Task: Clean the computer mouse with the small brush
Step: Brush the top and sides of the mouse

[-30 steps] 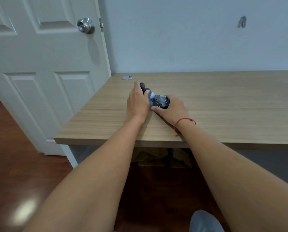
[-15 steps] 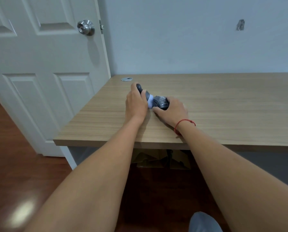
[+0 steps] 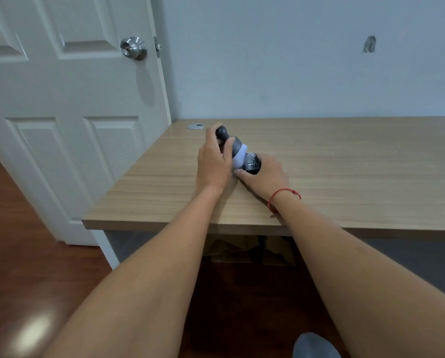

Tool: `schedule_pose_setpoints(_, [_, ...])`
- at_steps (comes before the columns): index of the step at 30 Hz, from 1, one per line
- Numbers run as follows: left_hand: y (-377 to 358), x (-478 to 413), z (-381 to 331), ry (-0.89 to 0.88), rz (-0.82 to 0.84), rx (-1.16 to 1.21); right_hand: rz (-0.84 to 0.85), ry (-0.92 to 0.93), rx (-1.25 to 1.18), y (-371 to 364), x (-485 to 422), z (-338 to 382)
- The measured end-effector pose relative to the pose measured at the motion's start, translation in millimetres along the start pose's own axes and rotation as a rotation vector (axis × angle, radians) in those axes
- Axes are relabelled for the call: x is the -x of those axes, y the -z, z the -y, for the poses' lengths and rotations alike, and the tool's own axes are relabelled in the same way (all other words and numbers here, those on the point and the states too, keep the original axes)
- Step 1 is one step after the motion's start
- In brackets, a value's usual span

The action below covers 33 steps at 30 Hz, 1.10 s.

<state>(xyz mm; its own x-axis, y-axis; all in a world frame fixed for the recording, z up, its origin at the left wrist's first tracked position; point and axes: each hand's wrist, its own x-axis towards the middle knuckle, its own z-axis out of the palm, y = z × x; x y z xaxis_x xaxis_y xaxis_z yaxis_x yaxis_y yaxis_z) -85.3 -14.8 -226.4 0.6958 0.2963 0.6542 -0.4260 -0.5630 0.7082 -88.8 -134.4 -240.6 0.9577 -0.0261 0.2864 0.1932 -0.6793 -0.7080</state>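
A black computer mouse [image 3: 253, 164] with white lettering rests on the wooden desk [image 3: 345, 166] near its left end. My right hand [image 3: 265, 177] grips it from the right side, thumb along its near edge, and covers most of it. My left hand [image 3: 213, 161] holds a small brush [image 3: 233, 147] with a dark grey knobbed handle and pale white bristles. The brush is tilted, handle up and to the left, and its bristles press on the mouse's left end.
A white panelled door [image 3: 69, 112] with a steel knob [image 3: 134, 47] stands to the left of the desk. A round metal disc [image 3: 195, 126] lies at the desk's far left corner. Cardboard [image 3: 247, 249] sits under the desk. The floor is dark wood.
The brush has tipped further upright and shifted slightly right across the mouse, with more of its bristles showing. My right hand has stayed on the mouse.
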Motion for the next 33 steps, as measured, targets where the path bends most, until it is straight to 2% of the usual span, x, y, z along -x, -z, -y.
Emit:
schedule_pose_setpoints(2, [-1, -1, 4, 0.051, 0.023, -0.029, -0.007, -0.001, -0.021, 0, 0, 1])
schedule_pose_setpoints(5, [0, -4, 14, 0.200, -0.027, -0.090, 0.006, -0.006, -0.028, 1, 1, 2])
schedule_pose_setpoints(11, [2, 1, 2, 0.037, -0.051, 0.069, -0.004, -0.005, 0.009, 0, -1, 2])
schedule_pose_setpoints(16, [0, -1, 10, 0.114, 0.009, -0.154, 0.007, 0.008, 0.014, -1, 0, 1])
schedule_pose_setpoints(20, [2, -1, 6, 0.089, -0.039, -0.050, 0.016, 0.001, 0.018, -1, -2, 1])
schedule_pose_setpoints(25, [0, -3, 9, 0.149, -0.033, -0.093, 0.016, -0.027, -0.019, -2, -5, 2])
schedule_pose_setpoints(30, [4, -3, 7, 0.177, -0.062, 0.016, -0.019, -0.029, 0.025, -3, -6, 3])
schedule_pose_setpoints(33, [1, -1, 6, 0.159, -0.072, -0.015, -0.026, -0.037, 0.036, -3, -8, 2])
